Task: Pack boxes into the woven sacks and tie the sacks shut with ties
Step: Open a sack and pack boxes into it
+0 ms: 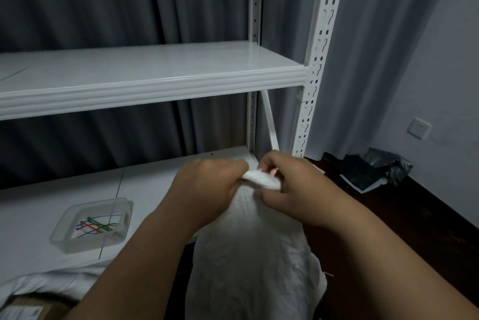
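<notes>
Woven sack (248,255) stands in front of the lower shelf (160,187), near its right end; left hand (207,184) and right hand (290,190) both clench its bunched neck. Coloured ties (97,226) lie in a clear tray (64,229) near the shelf's front edge.

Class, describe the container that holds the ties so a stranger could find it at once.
Start at the white shelving unit and drop to its lower shelf. Left of the hands sits a clear plastic tray, the only container there, holding coloured ties.

White woven sack (254,255) upright, neck bunched; coloured ties (97,226) loose in clear tray.
</notes>
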